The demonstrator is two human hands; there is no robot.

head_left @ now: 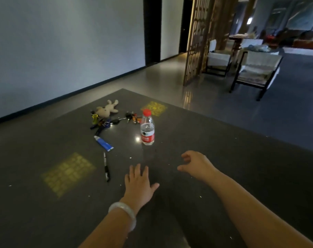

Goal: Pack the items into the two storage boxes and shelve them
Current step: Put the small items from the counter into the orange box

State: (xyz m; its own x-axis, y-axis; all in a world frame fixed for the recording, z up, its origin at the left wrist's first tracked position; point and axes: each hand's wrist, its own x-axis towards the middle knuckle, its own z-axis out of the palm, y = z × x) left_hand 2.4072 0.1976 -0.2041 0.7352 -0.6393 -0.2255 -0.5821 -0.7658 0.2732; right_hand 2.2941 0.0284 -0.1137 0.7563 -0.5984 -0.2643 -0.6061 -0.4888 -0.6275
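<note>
- head view shows the left hand [139,181] stretched forward low over the dark table [223,158], palm down, fingers straight and a little spread, thumb out to the side; it holds nothing, and whether it touches the surface cannot be told.
- a pale bangle [124,214] sits on the left wrist.
- the right hand [195,164] hovers ahead of the left one and to its right, fingers loosely curled, thumb pointing inward; it grips nothing.
- a black pen [106,167] lies flat just left of the left hand, pointing away from the person.
- beyond the pen lies a small blue and white tube [103,143], at a slant.
- a clear water bottle [147,127] with a red cap and red label stands upright beyond both hands, well apart from them, with a bright glint on the table beside its base.
- farther back, left of the bottle, a tangle of keys [105,122] with coloured tags is spread out, and a second, smaller bunch [132,116] lies just behind the bottle.
- a small beige stuffed toy [107,109] lies at the far end, touching the key tangle.
- two faint yellow patterned patches [67,173] show on the tabletop, one near left, one far behind the bottle.
- no storage box or shelf is in view.
- past the table are a grey floor, a wooden lattice screen [195,40] and two dark-framed chairs [256,72].
</note>
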